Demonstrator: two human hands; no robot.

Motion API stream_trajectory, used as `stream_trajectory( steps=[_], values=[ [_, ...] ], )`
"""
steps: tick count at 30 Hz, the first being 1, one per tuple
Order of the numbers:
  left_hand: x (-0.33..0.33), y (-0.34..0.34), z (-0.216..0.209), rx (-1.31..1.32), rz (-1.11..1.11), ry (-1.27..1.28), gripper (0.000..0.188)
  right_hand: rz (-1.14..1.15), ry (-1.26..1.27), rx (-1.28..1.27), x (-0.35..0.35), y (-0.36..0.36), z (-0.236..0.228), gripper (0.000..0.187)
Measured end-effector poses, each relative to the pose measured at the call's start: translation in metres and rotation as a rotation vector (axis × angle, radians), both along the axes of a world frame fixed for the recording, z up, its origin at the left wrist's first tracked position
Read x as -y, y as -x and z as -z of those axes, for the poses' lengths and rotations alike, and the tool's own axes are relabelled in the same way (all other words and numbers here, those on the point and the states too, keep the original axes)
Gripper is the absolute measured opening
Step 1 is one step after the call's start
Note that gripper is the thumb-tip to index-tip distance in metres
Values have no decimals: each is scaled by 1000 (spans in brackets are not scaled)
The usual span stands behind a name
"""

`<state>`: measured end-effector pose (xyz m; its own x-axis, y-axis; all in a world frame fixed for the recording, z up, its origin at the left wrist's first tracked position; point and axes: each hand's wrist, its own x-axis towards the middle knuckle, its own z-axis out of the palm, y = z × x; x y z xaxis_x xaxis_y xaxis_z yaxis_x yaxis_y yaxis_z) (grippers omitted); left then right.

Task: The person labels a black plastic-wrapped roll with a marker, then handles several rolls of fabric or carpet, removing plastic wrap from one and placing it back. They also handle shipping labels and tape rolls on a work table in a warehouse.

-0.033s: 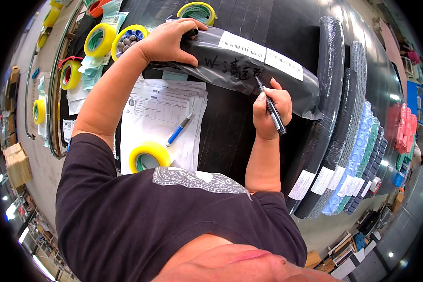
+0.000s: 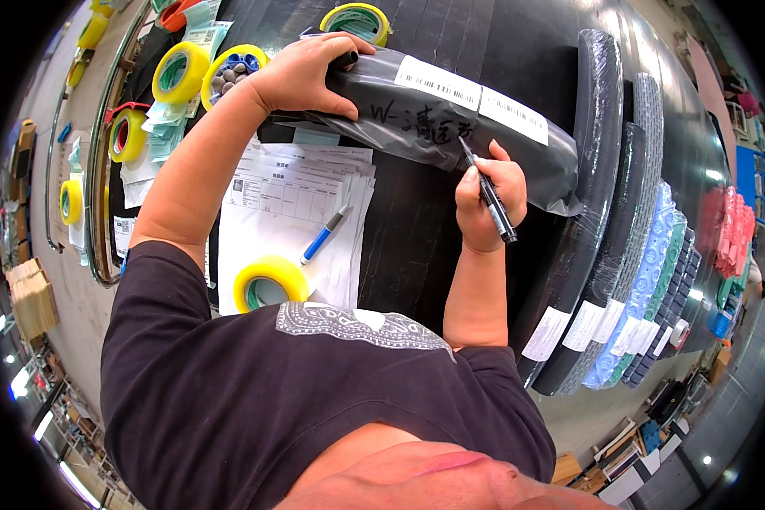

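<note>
A long roll-shaped package in black plastic film (image 2: 365, 89) lies across the dark table, bearing two white barcode labels and black handwriting. My left hand (image 2: 310, 75) grips its left end, thumb on the near side and fingers over the top. A small black piece like a marker cap (image 2: 345, 60) sticks out between those fingers. In my right hand (image 2: 493, 200) is a black marker (image 2: 495, 206), its tip at the last written strokes on the film. Below the package lie printed sheets (image 2: 293, 229) with a blue pen (image 2: 320, 242) on top.
A yellow tape roll (image 2: 272, 285) rests at the sheets' near edge. More tape rolls (image 2: 181, 73) and a bowl of small round pieces (image 2: 234, 72) are at the upper left. Wrapped long rolls (image 2: 599, 144) and folded blue bundles (image 2: 625, 331) line the right side.
The marker has shifted very slightly up and left along the last written strokes. My left hand and the package have stayed in place.
</note>
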<state>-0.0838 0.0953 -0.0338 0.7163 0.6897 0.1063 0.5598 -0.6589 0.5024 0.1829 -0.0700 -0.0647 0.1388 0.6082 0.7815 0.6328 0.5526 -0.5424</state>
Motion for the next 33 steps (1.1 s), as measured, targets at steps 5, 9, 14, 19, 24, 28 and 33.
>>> stream_trajectory(
  steps=[5, 9, 14, 19, 24, 28, 33],
  values=[
    [-1, 1, 1, 16, 18, -12, 79, 47, 12, -34, 1, -2, 3, 19],
    [0, -1, -2, 11, 12, -8, 77, -20, -11, 20, 2, -3, 4, 17],
    [1, -2, -3, 21, 6, 18, 76, -63, 38, 19, 6, -7, 3, 16],
    [-2, -1, -1, 44, 24, 6, 74, -25, 24, -38, 5, -9, 5, 15],
    [-2, -1, -2, 4, 18, 28, 73, -57, 54, -35, 8, -9, 3, 16],
    [-5, 1, 1, 10, 32, 1, 75, -47, 43, -21, 7, -9, 3, 16],
    [-2, -2, -3, 16, 12, 36, 73, -70, 49, -60, 10, -13, -1, 18]
  ],
)
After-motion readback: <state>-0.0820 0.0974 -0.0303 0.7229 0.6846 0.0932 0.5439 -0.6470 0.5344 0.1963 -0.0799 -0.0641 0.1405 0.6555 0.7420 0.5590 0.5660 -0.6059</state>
